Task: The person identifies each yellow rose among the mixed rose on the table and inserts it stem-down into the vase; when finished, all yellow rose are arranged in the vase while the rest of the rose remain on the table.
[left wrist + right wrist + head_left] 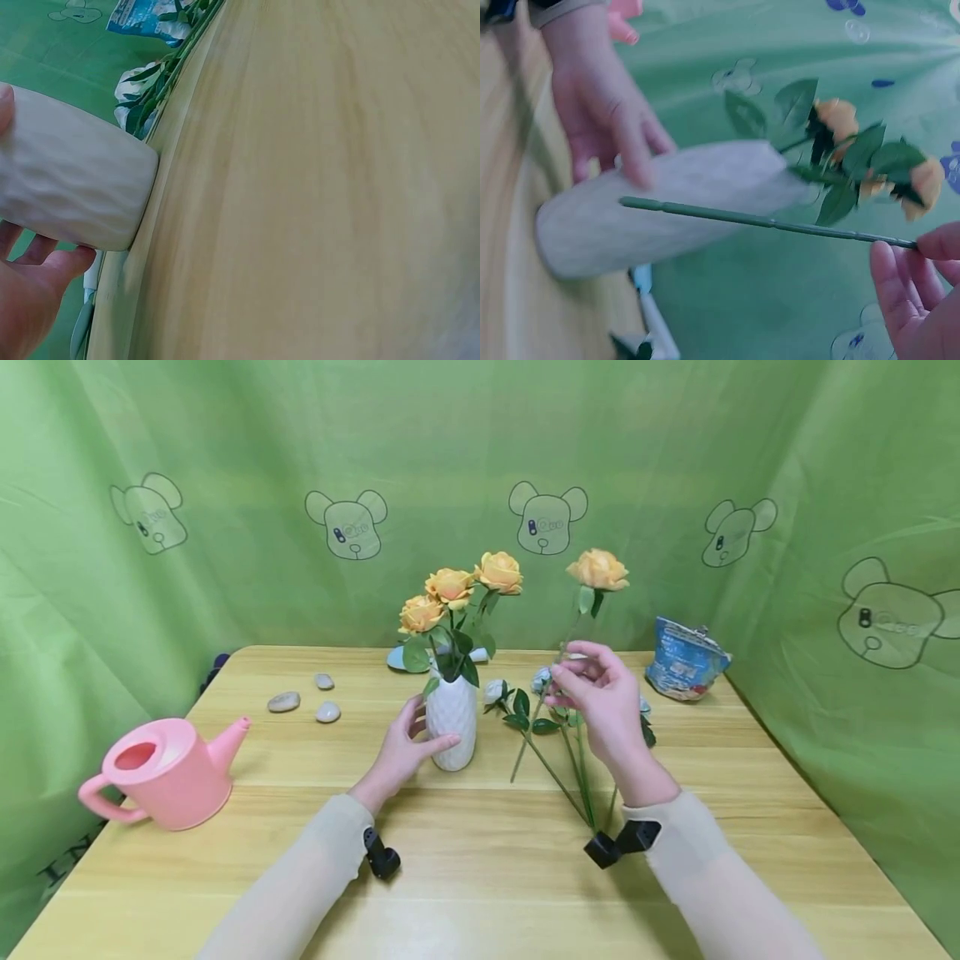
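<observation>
A white textured vase [453,731] stands on the table with several yellow-orange roses [450,587] in it. My left hand [393,750] holds the vase from its left side, thumb across the front. In the left wrist view the vase's lower part [75,176] shows between thumb and fingers. To the right of the vase, my right hand [609,702] pinches the stem of another yellow-orange rose [598,570], bloom upward. That stem's bare lower end [697,212] appears in front of the vase in the right wrist view, outside its mouth.
Pale blue-white roses [495,692] lie on the table below my right hand. A pink watering can [171,781] stands at left, near several stones [284,702]. At the back right is a blue bag [686,662]. A light-blue flat-ended item [405,660] lies behind the vase.
</observation>
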The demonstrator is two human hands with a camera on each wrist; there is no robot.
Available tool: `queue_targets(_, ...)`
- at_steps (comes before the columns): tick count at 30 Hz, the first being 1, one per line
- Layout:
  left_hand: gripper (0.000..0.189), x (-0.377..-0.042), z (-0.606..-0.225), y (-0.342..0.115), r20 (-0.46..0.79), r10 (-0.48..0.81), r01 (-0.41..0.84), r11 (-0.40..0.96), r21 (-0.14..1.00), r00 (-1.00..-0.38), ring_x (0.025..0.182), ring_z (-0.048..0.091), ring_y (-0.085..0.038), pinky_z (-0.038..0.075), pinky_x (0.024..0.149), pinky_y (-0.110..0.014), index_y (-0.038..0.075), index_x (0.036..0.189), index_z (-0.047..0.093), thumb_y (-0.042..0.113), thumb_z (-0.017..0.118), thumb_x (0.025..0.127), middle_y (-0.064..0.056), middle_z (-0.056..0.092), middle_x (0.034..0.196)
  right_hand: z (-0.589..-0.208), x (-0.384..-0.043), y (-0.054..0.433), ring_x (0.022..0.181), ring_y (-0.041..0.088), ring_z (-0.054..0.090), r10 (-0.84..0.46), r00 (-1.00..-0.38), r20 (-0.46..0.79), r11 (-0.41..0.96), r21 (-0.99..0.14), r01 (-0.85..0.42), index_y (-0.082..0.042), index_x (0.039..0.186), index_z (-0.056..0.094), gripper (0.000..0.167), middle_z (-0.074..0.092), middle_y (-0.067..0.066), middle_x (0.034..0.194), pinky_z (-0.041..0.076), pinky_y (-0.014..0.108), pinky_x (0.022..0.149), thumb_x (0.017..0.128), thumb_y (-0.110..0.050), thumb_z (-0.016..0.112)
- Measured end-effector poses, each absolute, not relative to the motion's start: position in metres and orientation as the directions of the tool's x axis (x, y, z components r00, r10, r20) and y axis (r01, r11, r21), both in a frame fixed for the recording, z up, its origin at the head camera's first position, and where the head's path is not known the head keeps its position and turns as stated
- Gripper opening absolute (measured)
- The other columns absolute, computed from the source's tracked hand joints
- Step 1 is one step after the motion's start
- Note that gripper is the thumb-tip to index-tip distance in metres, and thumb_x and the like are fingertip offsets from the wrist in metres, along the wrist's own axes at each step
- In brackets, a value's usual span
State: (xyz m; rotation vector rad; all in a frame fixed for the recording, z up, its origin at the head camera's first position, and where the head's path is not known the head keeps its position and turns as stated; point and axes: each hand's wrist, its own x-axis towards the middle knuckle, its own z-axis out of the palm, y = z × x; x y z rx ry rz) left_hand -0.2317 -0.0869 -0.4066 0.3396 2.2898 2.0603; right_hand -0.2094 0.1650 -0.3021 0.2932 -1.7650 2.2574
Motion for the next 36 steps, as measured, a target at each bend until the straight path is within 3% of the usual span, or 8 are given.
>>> queue_targets(10, 0.079, -0.231, -0.407, -0.087, 0.117, 0.193, 0.135, 0.085, 0.987, -0.974, 0.122, 0.043, -0.03, 0.041, 0.099, -0.041, 0.012, 0.143, 0.032, 0.018, 0.077, 0.078, -0.014, 0.042, 0.137, -0.267, -0.215, 0.135, 0.066, 0.022, 0.062, 0.221, -0.86, 0.46, -0.426, -0.748, -0.509, 0.004, 0.112, 0.054, 0.035, 0.058, 0.013, 0.086, 0.057, 0.035, 0.059, 0.079, 0.01, 0.066)
queue_targets(18, 0.08, -0.232, -0.407, -0.088, 0.108, 0.193, 0.127, 0.085, 0.988, -0.975, 0.123, 0.042, -0.031, 0.04, 0.099, -0.042, 0.013, 0.144, 0.031, 0.018, 0.077, 0.078, -0.014, 0.041, 0.137, -0.249, -0.221, 0.117, 0.065, 0.024, 0.062, 0.352, -0.778, 0.521, -0.486, -0.608, -0.628, 0.003, 0.106, 0.055, 0.031, 0.059, 0.014, 0.083, 0.057, 0.037, 0.059, 0.079, 0.012, 0.065)
queue_targets(26, 0.08, -0.232, -0.408, -0.088, 0.113, 0.194, 0.132, 0.084, 0.988, -0.974, 0.123, 0.042, -0.03, 0.04, 0.099, -0.042, 0.013, 0.144, 0.031, 0.018, 0.077, 0.078, -0.013, 0.041, 0.137, -0.252, -0.228, 0.106, 0.07, 0.025, 0.061, 0.388, -0.757, 0.526, -0.452, -0.607, -0.653, 0.0, 0.107, 0.053, 0.032, 0.056, 0.014, 0.088, 0.057, 0.037, 0.062, 0.079, 0.011, 0.065)
queue_targets(36, 0.078, -0.234, -0.411, -0.089, 0.125, 0.199, 0.144, 0.083, 0.986, -0.972, 0.122, 0.044, -0.029, 0.043, 0.097, -0.038, 0.014, 0.142, 0.033, 0.019, 0.077, 0.078, -0.013, 0.042, 0.136, -0.273, -0.235, 0.095, 0.071, 0.022, 0.061, 0.294, -0.736, 0.611, -0.34, -0.653, -0.677, -0.001, 0.105, 0.056, 0.029, 0.058, 0.009, 0.087, 0.057, 0.035, 0.067, 0.081, 0.011, 0.064)
